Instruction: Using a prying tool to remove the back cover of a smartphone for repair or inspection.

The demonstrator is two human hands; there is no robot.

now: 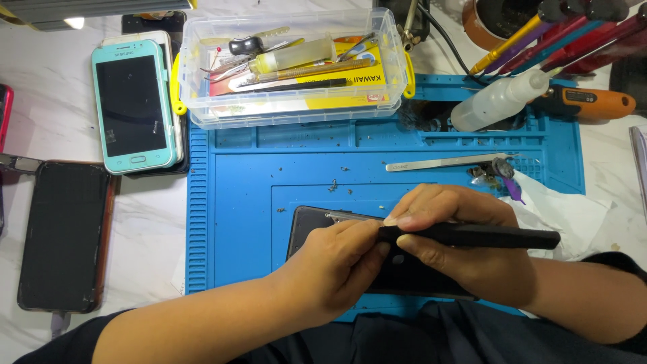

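While right hand (458, 232) grips black tool (485, 236) (level); left hand (337, 263) steadies phone (313, 222)

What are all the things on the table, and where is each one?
dark phone: one, black, on the mat under the hands
black tool: one, held over the dark phone
blue mat: one, middle
clear box: one, holding tools, top of mat
tweezers: one, silver, on mat
white bottle: one, top right
teal phone: one, left
left hand: on the dark phone
right hand: gripping the black tool
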